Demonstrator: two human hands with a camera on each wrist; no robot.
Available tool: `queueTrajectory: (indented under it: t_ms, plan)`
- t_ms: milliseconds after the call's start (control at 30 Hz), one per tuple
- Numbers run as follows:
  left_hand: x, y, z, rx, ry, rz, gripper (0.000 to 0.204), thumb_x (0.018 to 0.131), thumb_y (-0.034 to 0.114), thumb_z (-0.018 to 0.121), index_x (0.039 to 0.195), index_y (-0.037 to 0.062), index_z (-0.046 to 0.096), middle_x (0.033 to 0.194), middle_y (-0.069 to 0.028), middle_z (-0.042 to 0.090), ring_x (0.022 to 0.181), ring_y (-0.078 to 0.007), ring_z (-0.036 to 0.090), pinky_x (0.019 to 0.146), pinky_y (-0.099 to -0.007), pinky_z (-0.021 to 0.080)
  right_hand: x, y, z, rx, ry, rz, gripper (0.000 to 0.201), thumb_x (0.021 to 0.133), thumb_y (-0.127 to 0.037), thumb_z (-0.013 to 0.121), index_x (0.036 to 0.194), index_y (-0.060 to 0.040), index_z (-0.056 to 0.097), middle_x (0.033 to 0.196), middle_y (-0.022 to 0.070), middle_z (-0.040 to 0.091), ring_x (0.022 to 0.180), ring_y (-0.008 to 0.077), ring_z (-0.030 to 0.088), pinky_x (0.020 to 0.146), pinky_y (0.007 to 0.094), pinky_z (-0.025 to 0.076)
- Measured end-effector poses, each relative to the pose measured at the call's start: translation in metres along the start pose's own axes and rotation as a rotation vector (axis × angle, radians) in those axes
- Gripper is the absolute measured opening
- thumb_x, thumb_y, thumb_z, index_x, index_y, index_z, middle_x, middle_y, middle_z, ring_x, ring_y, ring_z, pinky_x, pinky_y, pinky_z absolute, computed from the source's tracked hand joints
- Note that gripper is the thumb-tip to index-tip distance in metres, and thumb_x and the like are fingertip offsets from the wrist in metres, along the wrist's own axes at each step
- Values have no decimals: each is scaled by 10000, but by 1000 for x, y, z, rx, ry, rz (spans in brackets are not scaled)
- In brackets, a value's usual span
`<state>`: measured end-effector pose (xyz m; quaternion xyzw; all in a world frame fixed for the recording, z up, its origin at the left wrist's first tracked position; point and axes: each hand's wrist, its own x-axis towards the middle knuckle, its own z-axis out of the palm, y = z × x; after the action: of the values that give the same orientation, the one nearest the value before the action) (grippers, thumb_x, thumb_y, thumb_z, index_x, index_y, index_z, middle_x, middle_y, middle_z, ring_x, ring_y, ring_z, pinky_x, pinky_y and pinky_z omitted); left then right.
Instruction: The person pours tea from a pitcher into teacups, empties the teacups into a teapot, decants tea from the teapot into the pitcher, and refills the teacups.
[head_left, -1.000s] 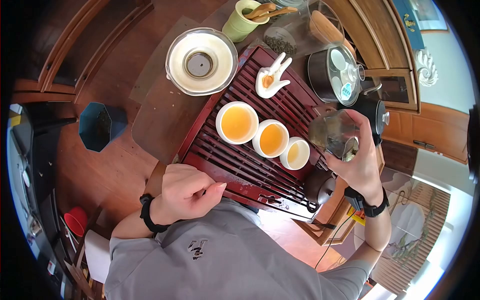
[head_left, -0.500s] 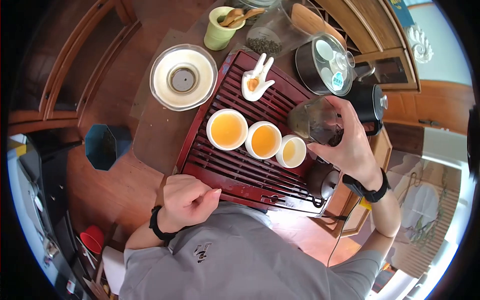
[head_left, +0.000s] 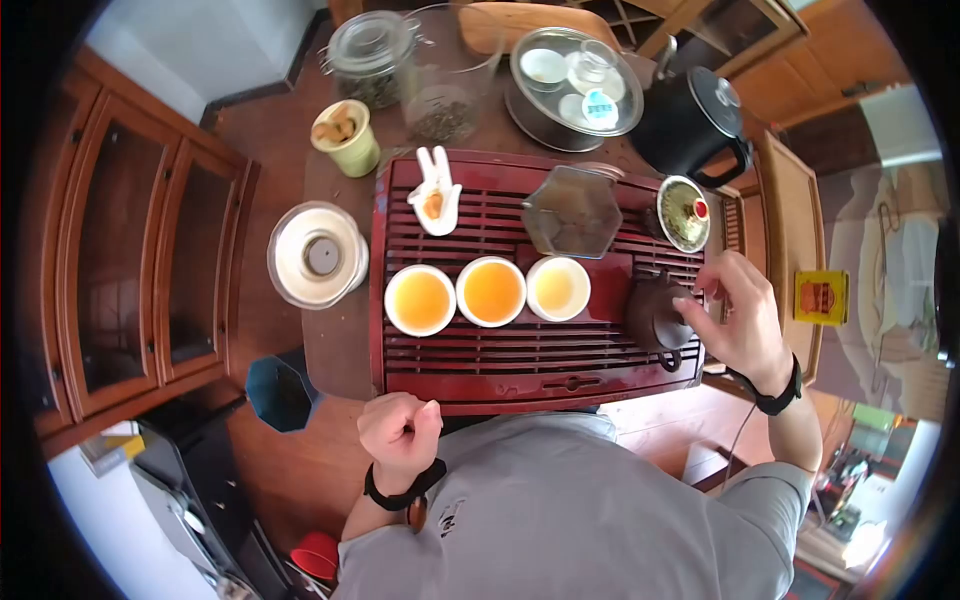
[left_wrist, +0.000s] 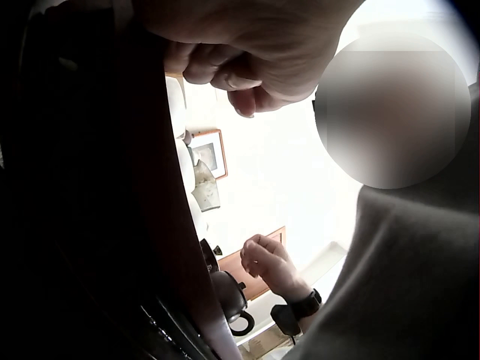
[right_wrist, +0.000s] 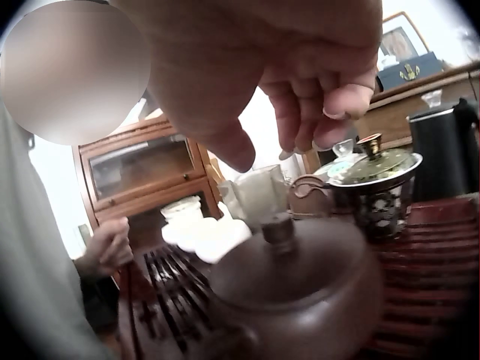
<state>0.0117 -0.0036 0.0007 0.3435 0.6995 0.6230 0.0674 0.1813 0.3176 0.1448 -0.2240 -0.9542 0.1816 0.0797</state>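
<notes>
My right hand [head_left: 742, 318] hovers beside a dark brown teapot [head_left: 655, 318] at the right of the slatted tea tray [head_left: 460, 382]. In the right wrist view, its loosely bent fingers hang above the teapot's lid [right_wrist: 292, 262], with a gap to the knob and nothing held. A curled, idle left hand [head_left: 400, 432] stays near the tray's front left corner. Three white cups of amber tea stand in a row: left cup [head_left: 390, 300], middle cup [head_left: 490, 263], right cup [head_left: 578, 290]. Behind them sits a glass pitcher [head_left: 572, 212]. A lidded tea bowl [head_left: 683, 213] stands behind the teapot.
A white hand figurine [head_left: 440, 212] occupies the tray's back left. Left of the tray is a round bowl [head_left: 290, 255]; a green holder [head_left: 355, 155] stands behind it. Along the back are a jar [head_left: 370, 55], a lidded pot [head_left: 545, 125] and a black kettle [head_left: 690, 125].
My right hand has let go of the glass pitcher, which now stands on the tray, and moved down to the teapot. The left hand stays curled. The head view has turned.
</notes>
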Motion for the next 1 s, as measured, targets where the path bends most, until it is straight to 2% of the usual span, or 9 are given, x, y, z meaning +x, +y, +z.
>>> queueTrajectory:
  t_ms: [33,100,167,300,500,733,800,933,1000]
  plan:
    - [0,1,1,-4,-25,14,327,846,11,681,580,34,492,482,-60,457,398,-195,456,426,-303,341,-7,5,1,-105,-5,-81,241,764,-141,801,803,-38,587,715,90,582,633,265,597,562,367,476]
    - [-2,3,4,-11,45,-61,328,861,12,654,576,27,492,491,-68,504,413,-198,503,440,-293,370,-18,11,2,-129,-32,-87,242,776,-157,788,780,-42,576,703,97,583,626,288,597,562,386,481]
    - [-4,2,2,5,35,-74,330,868,18,645,575,24,492,498,-69,524,424,-196,523,450,-290,385,-25,16,8,-178,-80,-134,253,812,-209,740,746,-45,559,661,108,580,620,322,604,563,420,490]
    - [-4,6,0,54,31,-130,332,881,34,631,576,15,504,511,-69,554,451,-179,551,473,-284,408,-30,24,18,-179,-121,-126,256,823,-217,699,731,-45,533,646,120,579,611,334,600,545,442,483]
    - [-10,2,1,54,52,-179,305,884,23,612,590,4,534,522,-67,578,467,-163,562,483,-279,415,-27,21,26,-123,-90,-166,189,825,-171,678,762,-42,556,645,117,578,597,325,600,535,438,487]
    - [-6,5,3,80,52,-154,290,887,13,598,603,-3,543,544,-70,602,469,-156,564,486,-275,419,-19,6,39,-92,-48,-208,184,824,-174,682,756,-59,555,632,98,578,579,298,605,526,419,499]
    - [-5,6,5,97,46,-72,350,983,61,565,640,17,508,535,-14,550,474,-49,470,454,-212,331,-17,2,45,-78,-24,-219,196,815,-176,689,739,-64,546,628,84,564,578,282,604,524,411,501]
    - [-8,6,6,69,96,-171,300,903,31,601,611,0,536,536,-49,573,470,-112,515,479,-253,385,-16,-4,50,-92,47,-318,209,795,-176,703,714,-76,538,625,59,534,575,258,592,515,390,494]
    - [-9,2,8,52,96,-98,404,1002,59,536,616,54,419,515,6,494,451,-43,437,438,-204,310,-17,-7,46,-58,75,-340,220,790,-168,706,705,-78,524,616,59,522,564,255,582,510,388,486]
